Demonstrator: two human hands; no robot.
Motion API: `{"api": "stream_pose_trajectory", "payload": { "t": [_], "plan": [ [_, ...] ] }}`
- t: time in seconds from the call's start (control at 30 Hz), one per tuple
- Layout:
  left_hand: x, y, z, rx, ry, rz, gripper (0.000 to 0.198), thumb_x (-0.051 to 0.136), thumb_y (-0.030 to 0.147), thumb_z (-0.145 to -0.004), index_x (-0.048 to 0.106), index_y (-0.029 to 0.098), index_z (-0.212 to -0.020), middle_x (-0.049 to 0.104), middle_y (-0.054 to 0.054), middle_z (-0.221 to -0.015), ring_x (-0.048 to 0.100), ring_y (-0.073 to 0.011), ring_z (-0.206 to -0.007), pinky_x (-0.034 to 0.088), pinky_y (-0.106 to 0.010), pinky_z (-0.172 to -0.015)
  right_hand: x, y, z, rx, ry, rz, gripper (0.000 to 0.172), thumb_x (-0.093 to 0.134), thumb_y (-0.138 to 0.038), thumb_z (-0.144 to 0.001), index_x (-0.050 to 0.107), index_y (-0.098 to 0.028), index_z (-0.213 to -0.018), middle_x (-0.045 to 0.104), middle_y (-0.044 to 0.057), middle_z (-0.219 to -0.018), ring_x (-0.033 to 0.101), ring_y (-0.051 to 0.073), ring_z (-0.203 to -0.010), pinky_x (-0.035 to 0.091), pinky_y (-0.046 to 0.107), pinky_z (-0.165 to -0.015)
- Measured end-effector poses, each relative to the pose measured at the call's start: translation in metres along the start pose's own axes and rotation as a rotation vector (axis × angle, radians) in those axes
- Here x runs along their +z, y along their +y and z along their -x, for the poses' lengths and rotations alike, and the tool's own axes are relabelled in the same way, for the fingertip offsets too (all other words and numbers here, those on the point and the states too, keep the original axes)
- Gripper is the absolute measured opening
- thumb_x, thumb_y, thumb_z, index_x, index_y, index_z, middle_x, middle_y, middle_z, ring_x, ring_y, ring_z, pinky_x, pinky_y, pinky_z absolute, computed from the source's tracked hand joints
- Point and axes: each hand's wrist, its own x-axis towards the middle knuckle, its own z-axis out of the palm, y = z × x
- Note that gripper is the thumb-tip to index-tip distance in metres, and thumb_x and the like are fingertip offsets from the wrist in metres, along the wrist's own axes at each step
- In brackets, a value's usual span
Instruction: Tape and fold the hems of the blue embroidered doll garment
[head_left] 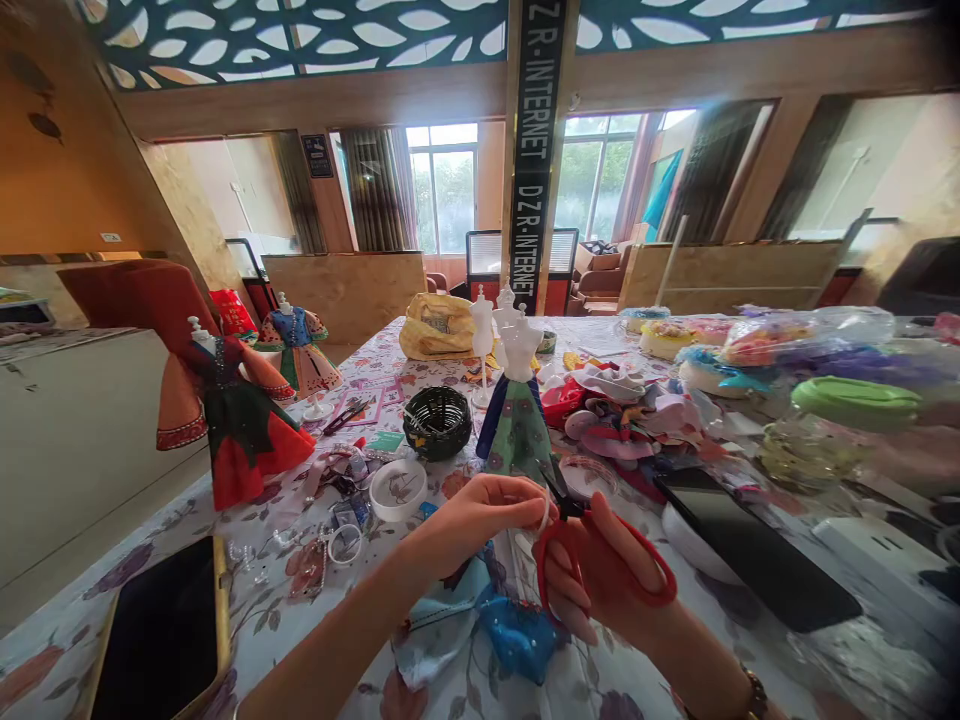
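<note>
My left hand (499, 510) is closed in a pinch on a thin white strip (547, 512), which curves up beside the blades. My right hand (619, 590) grips a pair of scissors (574, 508) with red loop handles and dark blades that point up and to the left. Below both hands lies a shiny blue beaded piece of fabric (517, 630), next to a pale blue cloth (442, 625). Just beyond the hands stands a small white mannequin (520, 350) wearing a green and dark blue skirt (517, 430).
A black woven basket (437, 424) and a white round dish (397, 490) stand to the left. Dressed dolls (240, 430) are farther left. Fabric scraps (630, 420) heap at right, near a black phone (757, 550) and a green-lidded jar (855, 405). Another phone (161, 630) lies front left.
</note>
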Motion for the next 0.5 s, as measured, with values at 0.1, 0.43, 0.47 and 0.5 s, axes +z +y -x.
{"api": "stream_pose_trajectory", "payload": {
  "t": [0.1, 0.43, 0.47, 0.5],
  "plan": [
    [-0.003, 0.0, 0.002, -0.01, -0.027, -0.007, 0.026, 0.074, 0.041, -0.07, 0.069, 0.015, -0.07, 0.058, 0.0, -0.073, 0.052, -0.0111, -0.07, 0.041, -0.022, -0.071, 0.001, 0.001, -0.001, 0.047, -0.02, 0.017, 0.062, 0.043, -0.073, -0.079, 0.056, -0.016, -0.061, 0.051, -0.002, -0.046, 0.053, 0.013, -0.038, 0.033, 0.021, -0.039],
    [-0.018, -0.003, 0.012, -0.046, -0.151, -0.025, 0.014, 0.074, 0.029, -0.072, 0.07, 0.016, -0.069, 0.061, -0.001, -0.08, 0.058, -0.0114, -0.078, 0.044, -0.024, -0.077, -0.004, 0.008, 0.005, 0.145, -0.073, 0.055, 0.065, 0.042, -0.078, -0.075, 0.059, -0.016, -0.065, 0.055, -0.001, -0.051, 0.049, 0.012, -0.036, 0.035, 0.024, -0.045],
    [-0.02, -0.002, 0.013, -0.047, -0.152, -0.064, 0.013, 0.075, 0.028, -0.07, 0.07, 0.016, -0.068, 0.061, -0.001, -0.08, 0.058, -0.0117, -0.078, 0.044, -0.024, -0.076, -0.002, 0.009, 0.006, 0.147, -0.073, 0.058, 0.065, 0.042, -0.079, -0.074, 0.059, -0.016, -0.066, 0.054, -0.001, -0.05, 0.048, 0.012, -0.035, 0.034, 0.024, -0.044],
    [-0.023, -0.002, 0.014, -0.047, -0.144, -0.111, 0.013, 0.077, 0.027, -0.068, 0.07, 0.016, -0.068, 0.061, -0.001, -0.08, 0.058, -0.0124, -0.079, 0.044, -0.024, -0.076, -0.001, 0.009, 0.007, 0.141, -0.068, 0.062, 0.065, 0.042, -0.08, -0.073, 0.058, -0.017, -0.067, 0.053, -0.002, -0.048, 0.047, 0.011, -0.034, 0.033, 0.023, -0.044]
  ]
}}
